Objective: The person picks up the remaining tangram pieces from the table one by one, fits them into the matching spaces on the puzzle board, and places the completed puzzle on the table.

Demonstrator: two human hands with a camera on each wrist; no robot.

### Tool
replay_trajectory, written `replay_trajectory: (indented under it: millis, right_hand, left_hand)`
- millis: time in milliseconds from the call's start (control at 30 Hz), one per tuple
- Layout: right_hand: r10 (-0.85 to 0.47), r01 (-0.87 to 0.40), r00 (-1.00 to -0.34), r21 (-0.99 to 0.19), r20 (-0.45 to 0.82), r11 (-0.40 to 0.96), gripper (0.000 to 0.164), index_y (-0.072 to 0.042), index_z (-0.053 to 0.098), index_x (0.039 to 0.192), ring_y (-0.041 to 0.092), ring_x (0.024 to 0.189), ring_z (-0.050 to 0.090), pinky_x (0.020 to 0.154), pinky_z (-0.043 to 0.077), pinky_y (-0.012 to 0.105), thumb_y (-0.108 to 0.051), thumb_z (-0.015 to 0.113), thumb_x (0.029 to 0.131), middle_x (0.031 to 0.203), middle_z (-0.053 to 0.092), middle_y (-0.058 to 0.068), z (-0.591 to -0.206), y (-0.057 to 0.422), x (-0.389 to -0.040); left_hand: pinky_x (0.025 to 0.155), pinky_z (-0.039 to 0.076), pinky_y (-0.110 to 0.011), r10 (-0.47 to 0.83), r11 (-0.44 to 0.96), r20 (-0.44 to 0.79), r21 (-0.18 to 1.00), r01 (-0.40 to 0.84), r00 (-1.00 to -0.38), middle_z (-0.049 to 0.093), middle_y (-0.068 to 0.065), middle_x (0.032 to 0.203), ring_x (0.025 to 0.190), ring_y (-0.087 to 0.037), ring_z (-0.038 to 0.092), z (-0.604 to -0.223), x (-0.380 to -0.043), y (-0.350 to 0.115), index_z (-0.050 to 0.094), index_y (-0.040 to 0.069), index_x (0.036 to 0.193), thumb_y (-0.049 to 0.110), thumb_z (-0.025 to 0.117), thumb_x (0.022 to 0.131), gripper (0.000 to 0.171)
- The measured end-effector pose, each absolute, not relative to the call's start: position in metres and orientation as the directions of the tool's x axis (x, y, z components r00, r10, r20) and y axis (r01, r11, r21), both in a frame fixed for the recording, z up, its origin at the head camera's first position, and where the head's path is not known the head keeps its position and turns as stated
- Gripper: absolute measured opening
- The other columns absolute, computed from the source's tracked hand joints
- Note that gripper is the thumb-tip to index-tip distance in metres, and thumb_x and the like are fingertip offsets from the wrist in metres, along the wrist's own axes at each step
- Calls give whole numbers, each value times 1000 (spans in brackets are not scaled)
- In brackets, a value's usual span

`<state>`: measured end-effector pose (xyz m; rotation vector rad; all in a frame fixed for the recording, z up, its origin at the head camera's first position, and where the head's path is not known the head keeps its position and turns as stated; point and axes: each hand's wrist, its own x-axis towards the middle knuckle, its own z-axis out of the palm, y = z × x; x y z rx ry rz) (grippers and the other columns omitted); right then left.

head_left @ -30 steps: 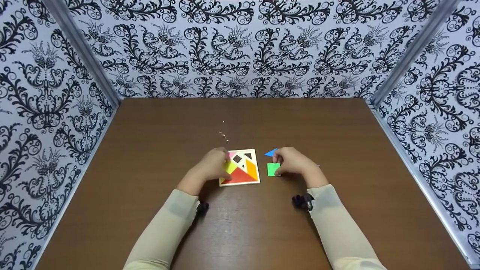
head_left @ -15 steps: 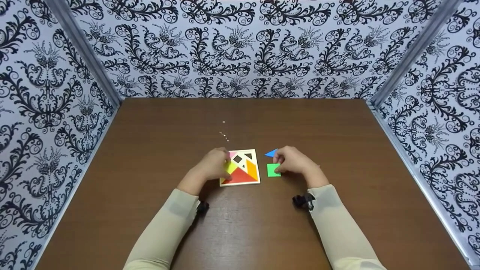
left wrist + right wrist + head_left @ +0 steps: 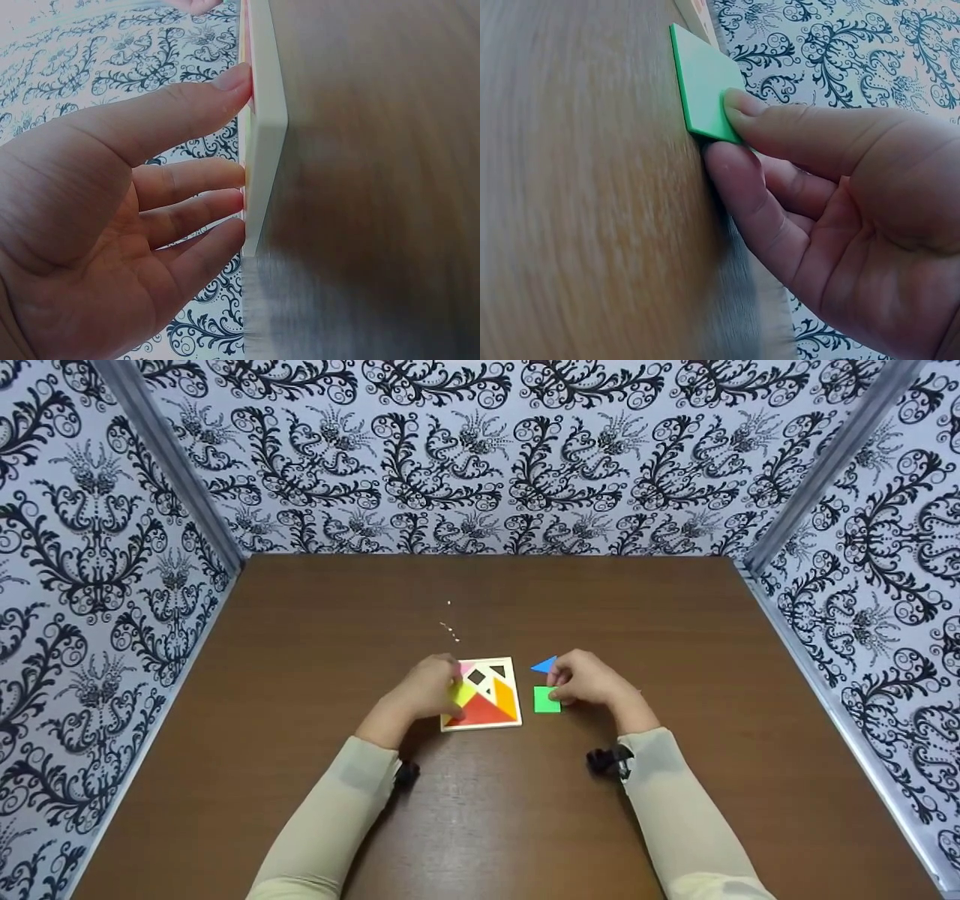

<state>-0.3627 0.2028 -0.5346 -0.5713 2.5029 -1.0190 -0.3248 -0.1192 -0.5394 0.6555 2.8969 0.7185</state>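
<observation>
In the head view a square wooden tangram board (image 3: 484, 727) lies on the table, holding red (image 3: 480, 712), orange (image 3: 505, 700), yellow (image 3: 463, 696) and pink pieces; dark cutouts show at its upper right. My left hand (image 3: 421, 690) rests on the board's left side, thumb and fingertips touching its top face, as the left wrist view shows. To the board's right, my right hand (image 3: 592, 684) pinches a green square piece (image 3: 546, 700) by its right edge. The right wrist view has the thumb on top of the green square (image 3: 705, 82) and the index finger curled under its edge.
A blue triangle (image 3: 543, 665) lies just beyond the green square, partly hidden by my right fingers. Small pale specks (image 3: 450, 630) mark the brown table (image 3: 480, 810) behind the board. Patterned walls (image 3: 480, 457) stand at the back and both sides.
My right thumb has shifted from the green square's near edge up along its right side. The left hand and the board stay in place.
</observation>
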Motion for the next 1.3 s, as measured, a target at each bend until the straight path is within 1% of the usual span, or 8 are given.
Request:
replay_trajectory:
  millis: [100, 233, 400, 667, 800, 933, 1133, 1300]
  right_hand:
    - [-498, -192, -843, -751, -203, 631, 8, -2, 75, 90, 13, 63, 65, 63, 60, 23, -2, 83, 88, 77, 65, 4, -535, 203, -362]
    - [-502, -167, -836, -770, -220, 616, 6, 1, 76, 95, 13, 64, 65, 65, 61, 23, -2, 79, 91, 80, 68, 6, -536, 201, -362]
    - [-498, -149, -837, -779, -228, 609, 6, 0, 78, 98, 14, 65, 66, 66, 62, 23, 0, 77, 93, 84, 71, 7, -538, 200, -361]
    - [-475, -112, -847, -794, -238, 597, 6, 0, 78, 99, 13, 66, 67, 67, 63, 25, 0, 76, 93, 89, 71, 10, -538, 200, -362]
    - [-473, -98, -848, -807, -238, 582, 8, 4, 77, 100, 14, 67, 69, 67, 64, 26, 0, 75, 93, 91, 70, 11, -536, 200, -362]
    - [-478, -95, -848, -821, -231, 564, 10, 8, 75, 101, 13, 67, 68, 67, 63, 25, 2, 74, 92, 89, 71, 12, -535, 200, -362]
    - [-471, -106, -855, -817, -217, 567, 8, 4, 76, 98, 15, 66, 67, 67, 62, 24, -1, 77, 92, 84, 70, 10, -533, 199, -361]
    - [-455, -95, -861, -808, -226, 582, 7, 1, 76, 99, 16, 67, 68, 68, 62, 25, -4, 77, 93, 88, 70, 10, -532, 199, -361]
  left_hand:
    - [104, 53, -47, 432, 789, 30, 472, 394, -902, 69, -13, 113, 111, -36, 64, -540, -325, -119, 74, 1, 90, 23, 103, 62, 46]
    - [103, 53, -47, 430, 789, 37, 470, 396, -902, 69, -13, 112, 110, -36, 64, -540, -324, -119, 75, 0, 91, 23, 103, 61, 47]
    - [103, 54, -47, 418, 797, 20, 471, 378, -908, 70, -12, 114, 111, -35, 64, -541, -324, -119, 74, 2, 91, 23, 103, 62, 47]
    - [104, 54, -46, 410, 801, 10, 474, 366, -912, 69, -12, 116, 112, -35, 64, -541, -325, -119, 75, 2, 93, 24, 104, 62, 47]
    - [104, 54, -46, 404, 804, 0, 478, 354, -915, 69, -11, 115, 112, -34, 64, -540, -325, -119, 76, 2, 95, 25, 104, 62, 49]
    - [104, 53, -46, 411, 799, -2, 482, 359, -912, 69, -12, 116, 112, -34, 63, -540, -325, -119, 76, 1, 95, 24, 104, 62, 49]
    - [102, 54, -47, 456, 779, 39, 467, 420, -889, 70, -16, 115, 111, -38, 65, -540, -326, -120, 76, 0, 90, 23, 103, 62, 45]
    - [102, 54, -47, 455, 780, 36, 466, 417, -890, 70, -16, 116, 112, -38, 65, -540, -326, -120, 75, 0, 89, 23, 103, 62, 44]
